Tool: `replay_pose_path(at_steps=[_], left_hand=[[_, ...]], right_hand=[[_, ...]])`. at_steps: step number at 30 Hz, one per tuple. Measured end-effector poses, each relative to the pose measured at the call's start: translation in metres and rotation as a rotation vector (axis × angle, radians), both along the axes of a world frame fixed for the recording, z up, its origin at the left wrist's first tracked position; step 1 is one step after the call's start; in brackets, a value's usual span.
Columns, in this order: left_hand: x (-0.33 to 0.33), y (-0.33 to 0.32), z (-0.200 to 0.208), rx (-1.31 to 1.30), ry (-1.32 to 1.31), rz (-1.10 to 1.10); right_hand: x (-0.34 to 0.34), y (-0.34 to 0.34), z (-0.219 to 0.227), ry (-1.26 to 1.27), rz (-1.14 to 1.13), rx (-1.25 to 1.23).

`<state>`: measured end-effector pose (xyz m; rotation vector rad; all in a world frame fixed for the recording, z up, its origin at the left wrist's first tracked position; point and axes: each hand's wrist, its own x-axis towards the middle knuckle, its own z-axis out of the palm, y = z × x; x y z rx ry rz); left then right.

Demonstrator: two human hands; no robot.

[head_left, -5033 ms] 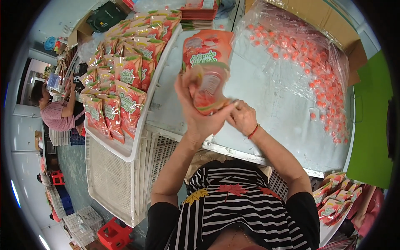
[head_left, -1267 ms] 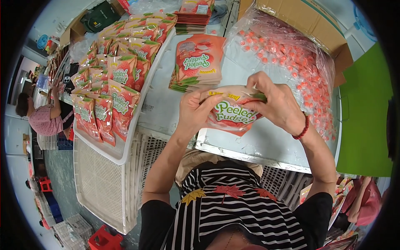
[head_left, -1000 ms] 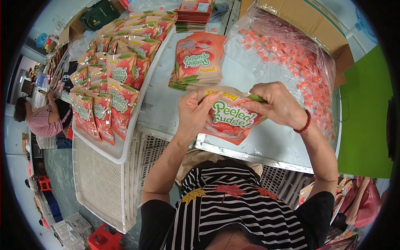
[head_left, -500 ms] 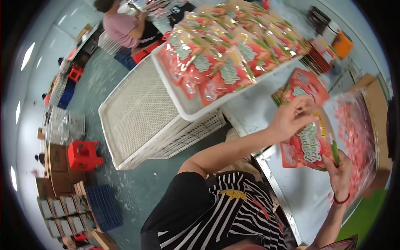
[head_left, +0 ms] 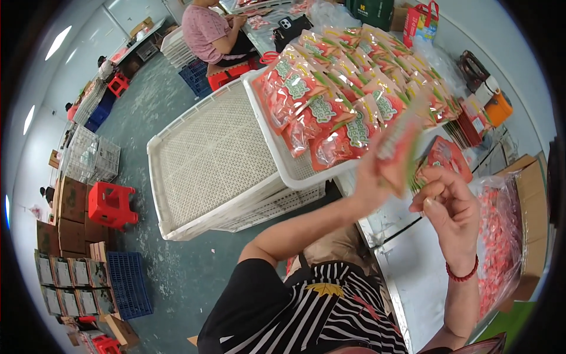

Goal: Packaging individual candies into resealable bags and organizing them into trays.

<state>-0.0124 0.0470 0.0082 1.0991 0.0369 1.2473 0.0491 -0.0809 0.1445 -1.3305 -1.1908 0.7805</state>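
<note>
My left hand is closed around a red-and-green candy pouch, smeared by motion, beside a white tray heaped with shiny filled pouches. At the right, my right hand, a red bracelet on its wrist, has thumb and fingers drawn together. Whether anything lies between those fingertips is hidden. Just beyond it are flat red pouches on the metal table. Beside that hand stands a cardboard box lined with clear plastic, full of small pink wrapped candies.
Stacked white mesh trays stand left of the table. A co-worker in a pink top sits at the far side. Red stools, cartons and a blue crate line the left. An orange container stands far right.
My left hand has carried the pouch up and leftward toward the heaped tray. My right hand has let go of that pouch and moved up by the flat pouches. The view has shifted slightly.
</note>
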Motion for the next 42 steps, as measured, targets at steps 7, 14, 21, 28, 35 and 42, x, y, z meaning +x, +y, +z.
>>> replay_pose_path(at_steps=[7, 14, 21, 28, 35, 42], left_hand=[[-0.074, 0.200, -0.008, 0.207, 0.447, 0.954], [-0.116, 0.342, -0.088, 0.206, 1.046, 1.119], [-0.078, 0.361, -0.122, 0.337, 1.073, 0.986], [-0.049, 0.281, -0.039, 0.414, 0.794, 0.924], [0.048, 0.125, -0.008, 1.208, 0.554, 0.448], [0.156, -0.006, -0.071, 1.505, 0.533, 0.088]], right_hand=[[0.044, -0.031, -0.056, 0.004, -0.164, -0.251], [0.052, -0.074, -0.104, 0.133, -0.342, -0.384], [0.048, -0.110, -0.123, 0.208, -0.534, -0.396], [0.056, -0.127, -0.156, 0.196, -0.554, -0.461], [0.055, -0.157, -0.233, 0.389, -0.578, -0.474], [0.049, -0.167, -0.248, 0.597, -0.621, -0.300]])
